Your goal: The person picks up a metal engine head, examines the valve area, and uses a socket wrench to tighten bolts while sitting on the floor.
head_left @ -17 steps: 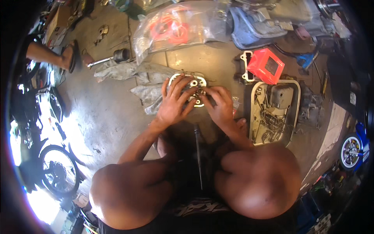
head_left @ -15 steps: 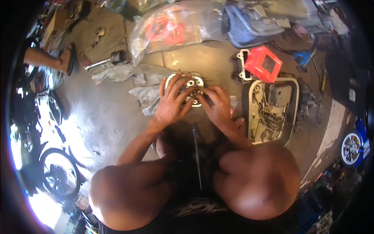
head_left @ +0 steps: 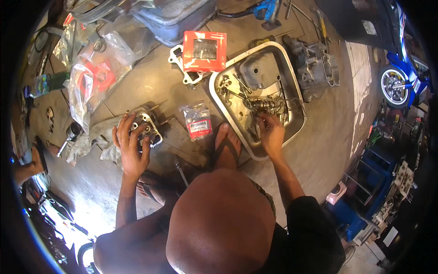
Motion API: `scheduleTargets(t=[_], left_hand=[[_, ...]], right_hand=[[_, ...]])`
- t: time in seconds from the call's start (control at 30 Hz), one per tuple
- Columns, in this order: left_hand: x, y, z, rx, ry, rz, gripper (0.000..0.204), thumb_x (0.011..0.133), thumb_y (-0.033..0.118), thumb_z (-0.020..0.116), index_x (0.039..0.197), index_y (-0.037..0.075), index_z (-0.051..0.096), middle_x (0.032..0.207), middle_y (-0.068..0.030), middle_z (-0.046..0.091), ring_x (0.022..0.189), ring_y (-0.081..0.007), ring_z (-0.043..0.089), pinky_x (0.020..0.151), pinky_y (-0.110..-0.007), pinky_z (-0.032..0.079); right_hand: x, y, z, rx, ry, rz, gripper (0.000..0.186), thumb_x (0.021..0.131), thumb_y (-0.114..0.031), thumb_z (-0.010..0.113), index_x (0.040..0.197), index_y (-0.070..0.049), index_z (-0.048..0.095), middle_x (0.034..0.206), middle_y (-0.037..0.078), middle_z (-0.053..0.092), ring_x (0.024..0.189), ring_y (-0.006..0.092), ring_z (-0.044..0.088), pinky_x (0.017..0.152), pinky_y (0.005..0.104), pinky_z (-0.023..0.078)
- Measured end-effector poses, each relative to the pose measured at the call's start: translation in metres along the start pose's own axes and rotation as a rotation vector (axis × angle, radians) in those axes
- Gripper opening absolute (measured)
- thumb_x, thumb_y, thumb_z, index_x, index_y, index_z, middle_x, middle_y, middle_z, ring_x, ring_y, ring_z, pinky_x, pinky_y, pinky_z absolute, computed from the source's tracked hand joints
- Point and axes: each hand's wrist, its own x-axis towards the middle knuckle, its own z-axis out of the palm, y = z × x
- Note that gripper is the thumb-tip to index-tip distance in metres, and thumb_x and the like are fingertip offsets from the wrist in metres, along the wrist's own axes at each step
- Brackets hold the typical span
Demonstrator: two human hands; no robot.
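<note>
A metal engine cylinder head [head_left: 157, 133] lies on the floor at the left, on a grey rag [head_left: 107, 130]. My left hand [head_left: 132, 148] holds its left side, fingers bent over its rim and thumb on its near part. Over to the right, my right hand [head_left: 273, 134] reaches down into a metal tray [head_left: 299, 130]. Its fingertips are closed together among small engine parts; what they pinch is too small to make out. In the tray lie a camshaft-like part [head_left: 264, 102], bolts and a grey metal cover [head_left: 260, 68].
A red box [head_left: 205, 45] rests over a white gasket [head_left: 175, 57] beyond the tray. Near my foot lies a small plastic packet [head_left: 198, 121]. An engine casing [head_left: 315, 68] stands right of the tray, a clear bag [head_left: 98, 73] at far left. A long tool [head_left: 180, 171] stands near my knee.
My right hand has left the cylinder head and moved right into the tray. My left hand stays on the head. The view has turned to the right.
</note>
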Motion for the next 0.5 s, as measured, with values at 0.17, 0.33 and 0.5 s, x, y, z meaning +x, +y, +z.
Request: scheduleTargets(t=[0.17, 0.33, 0.5], left_hand=[[0.001, -0.002, 0.006, -0.023, 0.048, -0.01, 0.033, 0.09, 0.017, 0.063, 0.122, 0.011, 0.064, 0.15, -0.0127, 0.05, 0.145, -0.0335, 0.039, 0.122, -0.052, 0.012], [-0.004, -0.003, 0.004, 0.008, 0.07, -0.007, 0.032, 0.089, 0.015, 0.063, 0.12, 0.01, 0.065, 0.15, -0.0138, 0.05, 0.144, -0.0342, 0.039, 0.121, -0.053, 0.013], [-0.007, -0.008, 0.007, -0.03, 0.043, -0.052, 0.032, 0.086, 0.015, 0.067, 0.117, 0.012, 0.066, 0.147, -0.01, 0.054, 0.143, -0.0331, 0.041, 0.121, -0.055, 0.014]], right_hand=[[-0.012, 0.024, 0.011, -0.196, -0.14, -0.204, 0.022, 0.085, -0.008, 0.072, 0.107, -0.01, 0.076, 0.098, 0.01, 0.071, 0.088, 0.0299, 0.066, 0.081, 0.0415, 0.052], [-0.006, 0.016, 0.025, -0.254, -0.164, -0.259, 0.028, 0.083, -0.013, 0.072, 0.111, -0.014, 0.075, 0.102, 0.007, 0.068, 0.097, 0.0299, 0.063, 0.086, 0.0435, 0.048], [-0.01, 0.032, 0.032, -0.407, -0.242, -0.303, 0.032, 0.087, -0.012, 0.06, 0.116, -0.013, 0.072, 0.117, 0.01, 0.065, 0.111, 0.0321, 0.059, 0.095, 0.0458, 0.047]])
